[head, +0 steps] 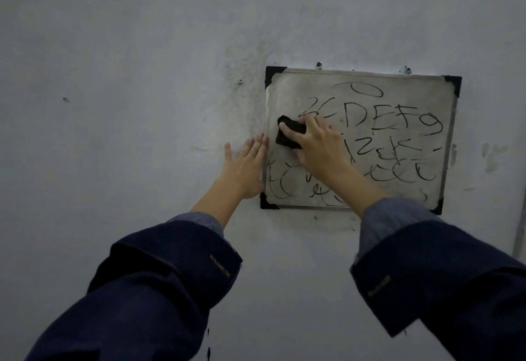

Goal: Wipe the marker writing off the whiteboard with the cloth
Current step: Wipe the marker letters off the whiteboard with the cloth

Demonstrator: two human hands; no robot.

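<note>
right hand (314, 144) clutching cloth (289, 132) on whiteboard (398, 98), left hand (244, 167) flat, fingers spread, beside it

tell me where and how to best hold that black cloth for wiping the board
Cover the small black cloth from the front with a flat palm, fingers over its top edge and thumb under its lower edge, as the right hand does. It lies flat against the wall-mounted whiteboard, so only its outer face and edges are reachable. The left hand lies flat at the frame's left edge.
</note>
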